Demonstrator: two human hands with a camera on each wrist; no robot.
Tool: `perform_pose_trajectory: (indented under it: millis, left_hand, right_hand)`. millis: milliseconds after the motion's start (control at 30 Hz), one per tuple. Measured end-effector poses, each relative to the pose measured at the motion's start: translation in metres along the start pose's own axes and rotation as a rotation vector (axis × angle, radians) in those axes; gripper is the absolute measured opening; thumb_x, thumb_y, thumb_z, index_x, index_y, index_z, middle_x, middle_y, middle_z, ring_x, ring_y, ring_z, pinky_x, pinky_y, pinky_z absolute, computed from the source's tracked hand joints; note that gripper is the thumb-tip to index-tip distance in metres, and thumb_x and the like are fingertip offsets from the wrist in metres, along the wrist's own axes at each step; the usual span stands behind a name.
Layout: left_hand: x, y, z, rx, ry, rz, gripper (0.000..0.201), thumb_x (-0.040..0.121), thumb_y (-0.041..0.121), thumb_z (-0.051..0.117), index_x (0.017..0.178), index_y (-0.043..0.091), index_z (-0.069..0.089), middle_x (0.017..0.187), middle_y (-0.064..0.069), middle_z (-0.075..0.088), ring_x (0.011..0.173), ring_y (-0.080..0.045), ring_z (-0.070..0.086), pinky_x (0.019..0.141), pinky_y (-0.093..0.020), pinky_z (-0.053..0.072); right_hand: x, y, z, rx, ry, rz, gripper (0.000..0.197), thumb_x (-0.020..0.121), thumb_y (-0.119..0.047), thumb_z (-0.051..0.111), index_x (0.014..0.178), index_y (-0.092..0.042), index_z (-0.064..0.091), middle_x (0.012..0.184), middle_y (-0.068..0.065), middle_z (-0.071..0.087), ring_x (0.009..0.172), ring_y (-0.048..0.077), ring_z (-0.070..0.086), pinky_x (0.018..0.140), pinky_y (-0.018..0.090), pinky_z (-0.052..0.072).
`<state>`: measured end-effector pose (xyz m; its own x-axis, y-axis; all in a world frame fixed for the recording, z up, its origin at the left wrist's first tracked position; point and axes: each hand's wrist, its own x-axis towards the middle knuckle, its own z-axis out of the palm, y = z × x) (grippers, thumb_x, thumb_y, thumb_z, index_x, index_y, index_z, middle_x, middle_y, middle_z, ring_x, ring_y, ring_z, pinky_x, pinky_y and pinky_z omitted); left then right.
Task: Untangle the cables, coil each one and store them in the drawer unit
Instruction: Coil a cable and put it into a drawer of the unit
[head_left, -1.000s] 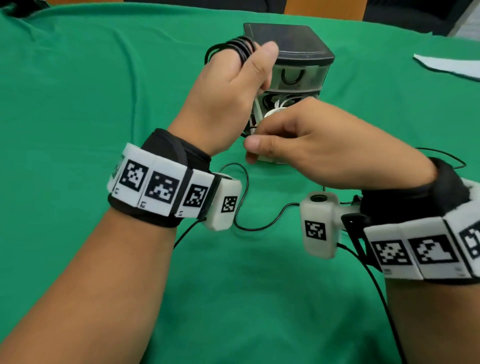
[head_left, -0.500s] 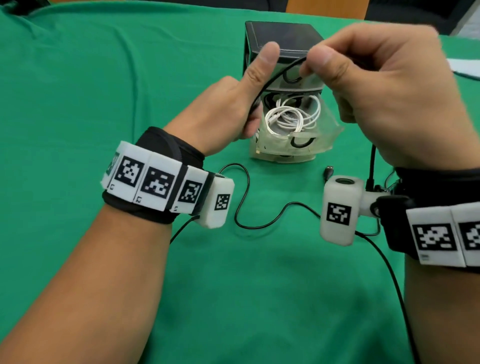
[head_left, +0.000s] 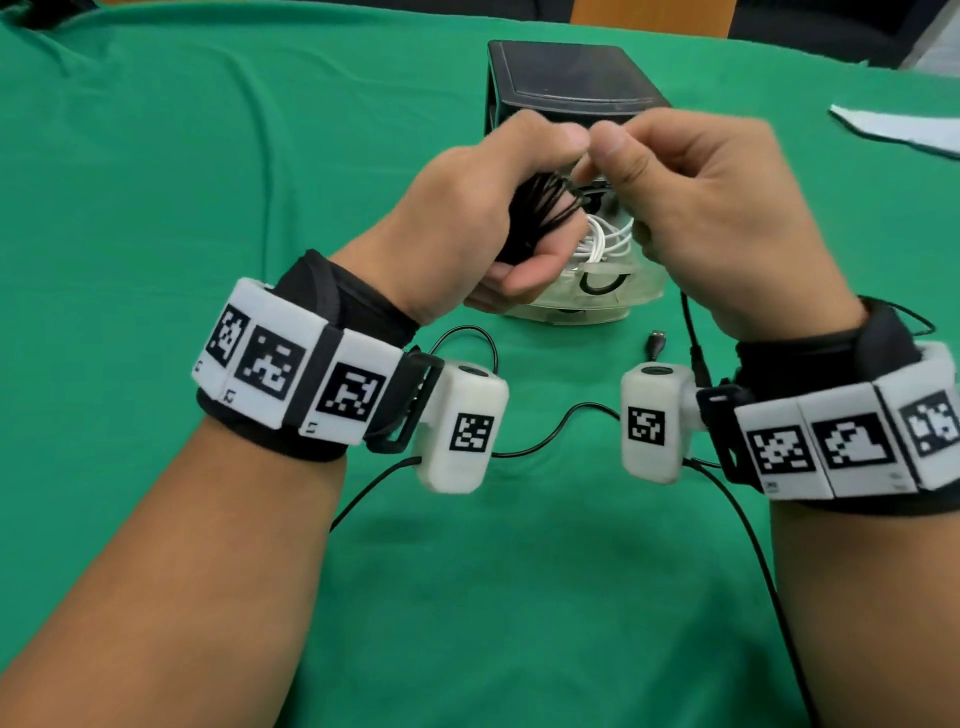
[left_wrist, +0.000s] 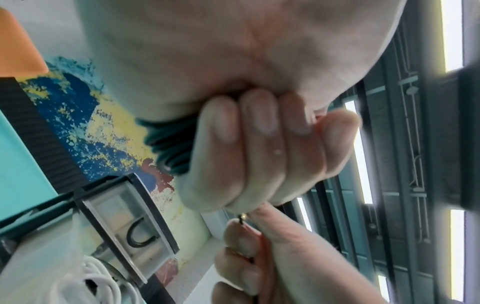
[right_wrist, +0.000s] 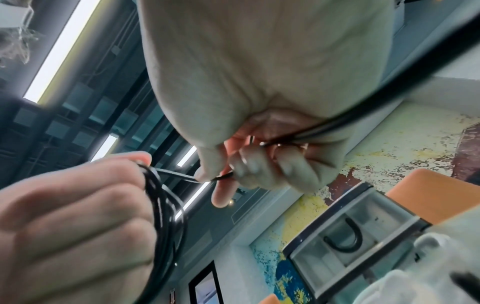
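Head view: left hand (head_left: 467, 223) grips a coiled black cable (head_left: 540, 208) above the open drawer (head_left: 618, 291) of the drawer unit (head_left: 566, 78) on the green tabletop (head_left: 208, 156). Left wrist view: curled fingers (left_wrist: 249, 148) clamp the coil. Right wrist view: right hand (right_wrist: 259, 160) pinches the cable's loose strand.

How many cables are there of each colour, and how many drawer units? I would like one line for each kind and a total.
Black cables: 1, coiled black cable held by the left hand and pinched by the right hand.
White cables: 1, white cable in the open drawer.
Drawer units: 1, drawer unit.
Total: 3.
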<state>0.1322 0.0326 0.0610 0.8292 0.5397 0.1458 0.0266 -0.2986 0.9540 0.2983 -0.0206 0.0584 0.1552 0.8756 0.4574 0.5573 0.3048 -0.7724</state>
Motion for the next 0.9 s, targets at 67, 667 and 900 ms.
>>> perform_pose_trajectory:
  millis: [67, 667, 900]
  left_hand:
    - [0.0, 0.003, 0.003, -0.062, -0.037, 0.038, 0.063, 0.095, 0.038, 0.022, 0.041, 0.01, 0.035, 0.037, -0.003, 0.02, 0.039, -0.029, 0.015, 0.042, -0.028, 0.017]
    - [0.002, 0.011, 0.007, -0.32, 0.378, 0.358, 0.031, 0.096, 0.02, 0.038, 0.066, 0.015, 0.038, 0.054, 0.003, 0.031, 0.049, -0.018, 0.024, 0.049, -0.033, 0.022]
    - [0.005, 0.007, 0.01, -0.111, 0.494, 0.319, 0.033, 0.098, 0.02, 0.041, 0.065, 0.015, 0.037, 0.054, -0.001, 0.03, 0.054, -0.03, 0.021, 0.05, -0.043, 0.016]
  right_hand:
    - [0.0, 0.003, 0.005, 0.026, -0.025, 0.011, 0.027, 0.098, -0.035, 0.058, 0.077, -0.021, 0.068, 0.054, -0.013, 0.047, 0.051, 0.005, 0.034, 0.048, 0.02, 0.028]
    - [-0.013, -0.017, 0.047, -0.275, -0.409, 0.015, 0.028, 0.103, -0.021, 0.046, 0.078, -0.027, 0.056, 0.068, -0.014, 0.052, 0.062, 0.001, 0.046, 0.063, 0.014, 0.037]
    - [-0.012, -0.018, 0.043, -0.359, -0.465, 0.007, 0.026, 0.104, -0.026, 0.045, 0.094, -0.021, 0.068, 0.08, -0.002, 0.064, 0.072, 0.013, 0.054, 0.069, 0.031, 0.044]
